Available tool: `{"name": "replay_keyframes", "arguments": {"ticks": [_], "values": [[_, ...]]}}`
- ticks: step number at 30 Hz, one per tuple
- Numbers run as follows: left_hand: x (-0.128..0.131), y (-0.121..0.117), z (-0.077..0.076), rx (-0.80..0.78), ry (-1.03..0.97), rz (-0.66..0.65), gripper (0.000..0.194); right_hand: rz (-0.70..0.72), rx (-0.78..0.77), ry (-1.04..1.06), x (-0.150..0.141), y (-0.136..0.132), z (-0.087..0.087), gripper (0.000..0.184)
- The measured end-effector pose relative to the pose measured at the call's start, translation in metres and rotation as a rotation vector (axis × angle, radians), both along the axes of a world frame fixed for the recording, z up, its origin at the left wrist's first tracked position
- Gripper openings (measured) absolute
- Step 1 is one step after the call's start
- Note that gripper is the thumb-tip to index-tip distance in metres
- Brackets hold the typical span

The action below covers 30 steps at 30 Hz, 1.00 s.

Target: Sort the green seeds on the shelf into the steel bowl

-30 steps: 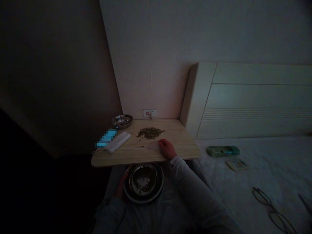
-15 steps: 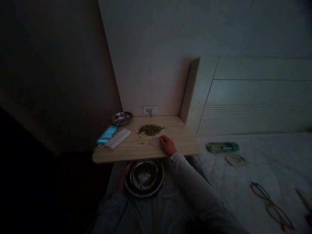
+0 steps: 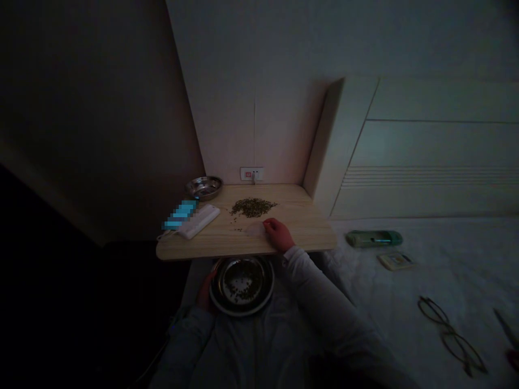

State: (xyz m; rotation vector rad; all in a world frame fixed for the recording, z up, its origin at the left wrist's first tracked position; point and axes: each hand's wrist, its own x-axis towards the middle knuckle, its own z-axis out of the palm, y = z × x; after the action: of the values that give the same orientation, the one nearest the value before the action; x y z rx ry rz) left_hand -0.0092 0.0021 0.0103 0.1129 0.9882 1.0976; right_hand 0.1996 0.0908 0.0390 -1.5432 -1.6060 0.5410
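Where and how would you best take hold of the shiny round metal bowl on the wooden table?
Probably by the right rim of the bowl, coming down from above and right, thumb inside, fingers outside. It sits open side up, so its thin edge is easy to pinch. The pale wall rises behind, and the long white power strip lies in front.

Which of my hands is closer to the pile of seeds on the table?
Your right hand. It is on the near side of the pile, just to its right, above the table. Your left hand is lower, at the bowl.
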Motion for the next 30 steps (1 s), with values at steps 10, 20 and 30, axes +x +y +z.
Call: {"name": "replay_keyframes", "arguments": {"ticks": [10,20,30], "values": [[0.0,-0.001,-0.001,0.005,0.074,0.036,0.023,0.022,-0.005,-0.029,0.001,-0.001,-0.001,0.027],[0.002,-0.001,0.0,0.011,0.097,0.061,0.019,0.012,0.001,-0.042,-0.006,-0.005,-0.001,0.026],[0.0,0.001,0.0,0.011,0.1,0.038,0.022,0.023,-0.004,-0.116,-0.009,-0.006,0.001,0.023]]}}
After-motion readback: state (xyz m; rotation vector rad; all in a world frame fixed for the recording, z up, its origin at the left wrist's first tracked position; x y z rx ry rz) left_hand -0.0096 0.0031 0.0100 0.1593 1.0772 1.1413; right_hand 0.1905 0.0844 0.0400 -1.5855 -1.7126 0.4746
